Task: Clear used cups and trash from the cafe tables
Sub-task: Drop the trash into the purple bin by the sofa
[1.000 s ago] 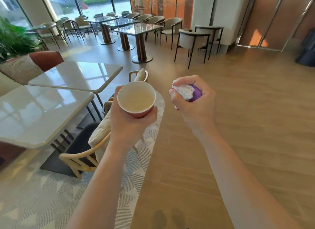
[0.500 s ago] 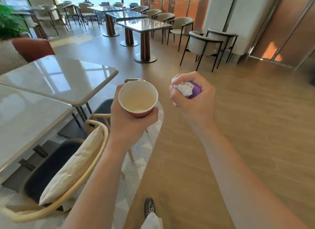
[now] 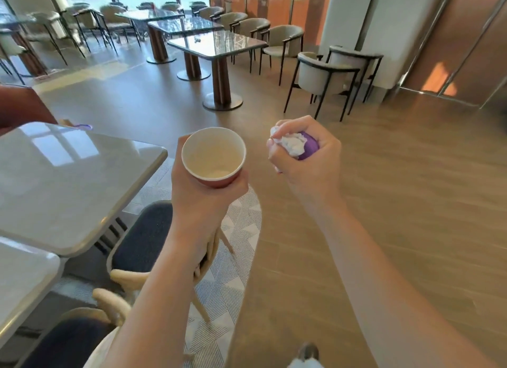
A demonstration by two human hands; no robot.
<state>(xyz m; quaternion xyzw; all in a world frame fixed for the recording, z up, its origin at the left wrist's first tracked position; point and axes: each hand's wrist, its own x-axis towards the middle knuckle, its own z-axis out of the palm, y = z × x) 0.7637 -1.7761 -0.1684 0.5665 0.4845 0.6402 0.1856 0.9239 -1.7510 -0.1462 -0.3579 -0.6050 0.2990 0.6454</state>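
Forward steps have brought the dark-topped tables (image 3: 216,45) closer and slid the pale table (image 3: 68,181) off to the left, while both hands carry the same loads as before. The left hand (image 3: 203,200) wraps its fingers round the base of a paper cup (image 3: 214,156), red outside and cream inside, tipped toward the camera with only a pale patch at its bottom. Just beside it but apart, the right hand (image 3: 307,159) is a fist clenched on a crumpled white tissue (image 3: 292,145) and a purple wrapper (image 3: 310,145). Below lie a patterned rug (image 3: 236,230) and a wooden floor (image 3: 411,189). 1 blue-seated chair (image 3: 142,238) is tucked at the pale table, and 2 beige armchairs (image 3: 323,77) stand near a white pillar.
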